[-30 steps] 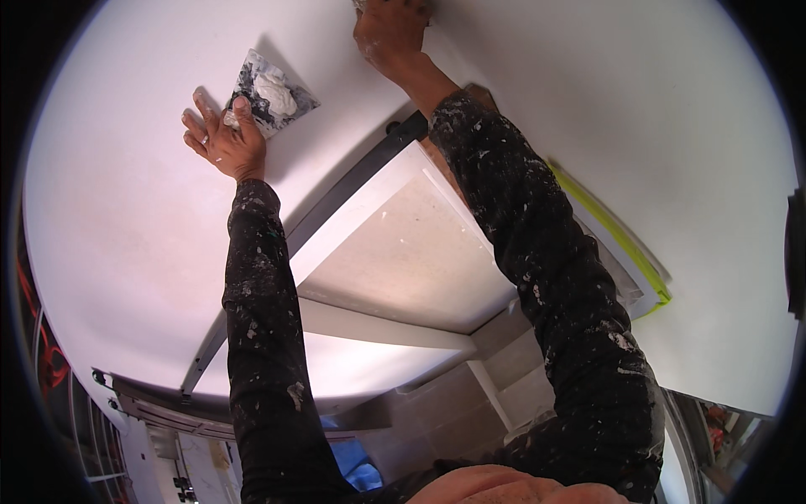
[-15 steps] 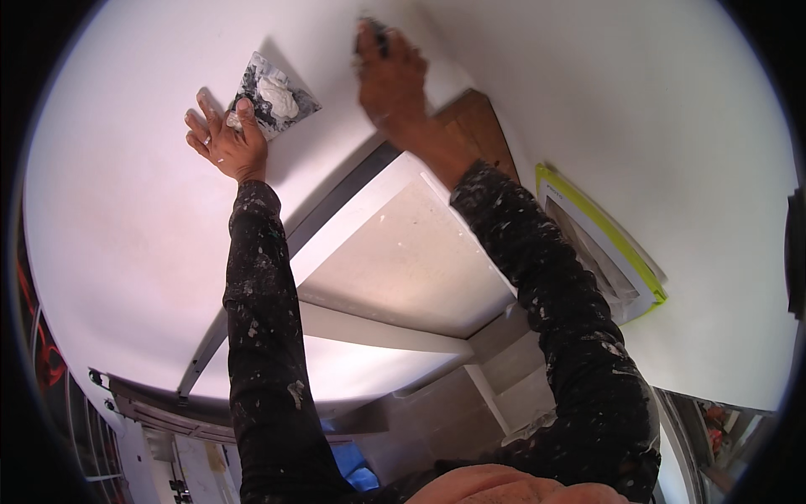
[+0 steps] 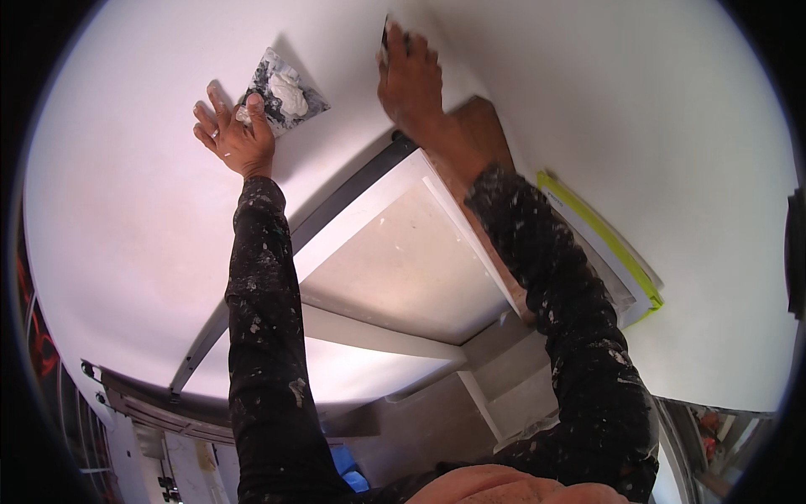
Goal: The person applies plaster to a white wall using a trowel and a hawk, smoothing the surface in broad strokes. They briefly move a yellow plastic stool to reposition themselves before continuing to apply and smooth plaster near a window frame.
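My left hand [image 3: 237, 139] is up at the left, its thumb over the corner of a flat square plate [image 3: 317, 104] and its other fingers apart at the plate's side. A lump of white filler [image 3: 289, 95] sits on the plate, among dark smears. My right hand [image 3: 411, 88] is raised higher, against the white wall surface near its inner corner. Its fingers close on a dark scraper [image 3: 385, 35], of which only a thin edge shows; the hand hides the rest.
Below my hands a dark metal bar [image 3: 353, 185] runs along the edge of a white-framed opening [image 3: 403, 244]. A brown wooden board [image 3: 480, 139] stands under my right forearm. To its right, a lime-green-edged frame [image 3: 609, 244] lies against the white wall [image 3: 705, 193].
My right hand has moved slightly right and down along the surface with the scraper. The left hand and plate appear a little further right as the view shifts.
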A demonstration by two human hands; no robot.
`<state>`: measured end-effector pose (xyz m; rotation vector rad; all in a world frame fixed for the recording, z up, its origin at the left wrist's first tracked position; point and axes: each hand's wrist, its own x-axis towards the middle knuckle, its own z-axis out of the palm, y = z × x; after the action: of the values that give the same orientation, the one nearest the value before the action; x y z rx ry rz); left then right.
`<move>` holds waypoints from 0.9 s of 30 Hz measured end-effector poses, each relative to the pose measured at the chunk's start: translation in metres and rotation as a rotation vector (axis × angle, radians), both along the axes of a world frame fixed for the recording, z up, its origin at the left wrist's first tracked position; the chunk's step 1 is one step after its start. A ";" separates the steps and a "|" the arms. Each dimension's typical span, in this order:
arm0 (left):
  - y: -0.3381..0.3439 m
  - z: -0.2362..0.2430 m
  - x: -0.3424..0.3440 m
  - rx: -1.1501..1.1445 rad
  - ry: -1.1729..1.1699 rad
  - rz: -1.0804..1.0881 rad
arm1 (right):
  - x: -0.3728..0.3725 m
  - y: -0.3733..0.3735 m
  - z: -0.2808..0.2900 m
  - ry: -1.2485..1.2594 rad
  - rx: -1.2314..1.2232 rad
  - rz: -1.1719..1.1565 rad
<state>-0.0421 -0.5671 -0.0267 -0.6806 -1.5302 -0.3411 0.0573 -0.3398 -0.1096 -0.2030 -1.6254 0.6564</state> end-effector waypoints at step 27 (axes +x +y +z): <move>-0.001 0.002 0.002 -0.024 -0.024 0.044 | -0.009 0.016 0.003 -0.117 -0.049 -0.156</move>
<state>-0.0397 -0.5678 -0.0246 -0.6630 -1.5717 -0.2995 0.0488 -0.3235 -0.1068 -0.4059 -1.6866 0.5735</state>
